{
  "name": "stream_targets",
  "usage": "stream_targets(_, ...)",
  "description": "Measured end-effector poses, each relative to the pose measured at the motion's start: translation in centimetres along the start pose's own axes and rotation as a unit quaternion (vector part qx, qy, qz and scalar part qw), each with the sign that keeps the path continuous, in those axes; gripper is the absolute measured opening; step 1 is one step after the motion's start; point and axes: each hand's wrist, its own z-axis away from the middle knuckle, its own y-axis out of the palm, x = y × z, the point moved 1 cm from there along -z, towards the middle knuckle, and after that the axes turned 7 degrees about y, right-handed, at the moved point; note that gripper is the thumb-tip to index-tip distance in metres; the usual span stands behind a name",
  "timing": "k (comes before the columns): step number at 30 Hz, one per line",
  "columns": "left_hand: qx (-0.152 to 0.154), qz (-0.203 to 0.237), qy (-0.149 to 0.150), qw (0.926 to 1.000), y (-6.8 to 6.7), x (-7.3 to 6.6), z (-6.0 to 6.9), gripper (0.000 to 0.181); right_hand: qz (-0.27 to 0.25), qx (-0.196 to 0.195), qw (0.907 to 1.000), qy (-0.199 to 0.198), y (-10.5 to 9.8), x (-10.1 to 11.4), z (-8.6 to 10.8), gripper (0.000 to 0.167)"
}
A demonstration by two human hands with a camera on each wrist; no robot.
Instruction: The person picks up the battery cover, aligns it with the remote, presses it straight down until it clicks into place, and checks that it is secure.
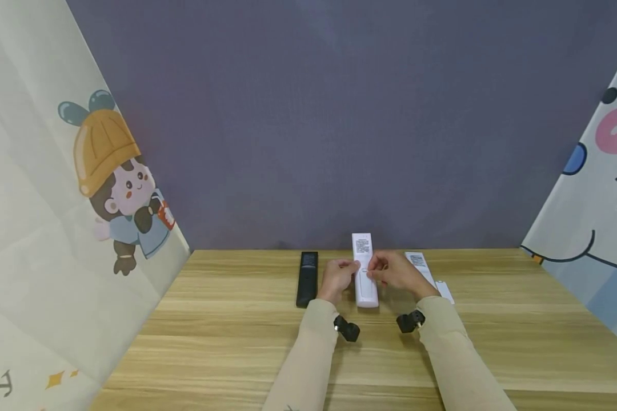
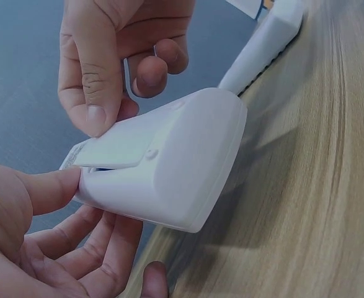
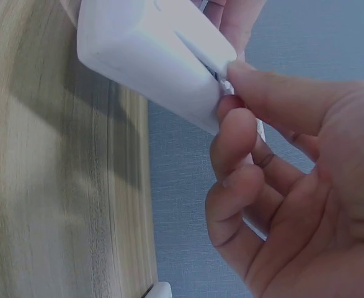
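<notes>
A white remote control (image 1: 367,299) is held back side up above the wooden table, its printed label at the far end. My left hand (image 1: 336,278) grips it from the left, thumb on the back and fingers beneath in the left wrist view. My right hand (image 1: 400,274) pinches the upper end of the battery cover (image 2: 121,144) between thumb and index finger. That end of the cover stands slightly raised, leaving a dark gap along its edge. The inside of the battery compartment is hidden.
A black remote control (image 1: 307,279) lies left of my left hand. Behind my right wrist lies another white remote control (image 1: 417,262), partly covered, with a small white cover piece (image 1: 445,292) next to it. A grey-blue panel (image 1: 308,125) rises at the table's back edge.
</notes>
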Motion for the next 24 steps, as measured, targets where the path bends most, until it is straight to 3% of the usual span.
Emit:
stream_targets(12, -0.052, 0.019, -0.010, 0.9984, 2.2, 0.4, -5.4, 0.024, -0.007, 0.018, 0.9998, -0.009, -2.8, -3.1, -6.0, 0.007)
stream_targets(20, -0.049, 0.022, -0.015, 0.9984, 2.2, 0.3, -5.3, 0.025, -0.052, 0.039, 0.9970, 0.042, -2.5, -3.2, -6.1, 0.004)
stream_targets(24, -0.049, 0.025, -0.014, 0.9984, 2.1, 0.2, -5.3, 0.025, -0.062, 0.045, 0.9959, 0.049, -2.4, -3.1, -6.1, 0.004)
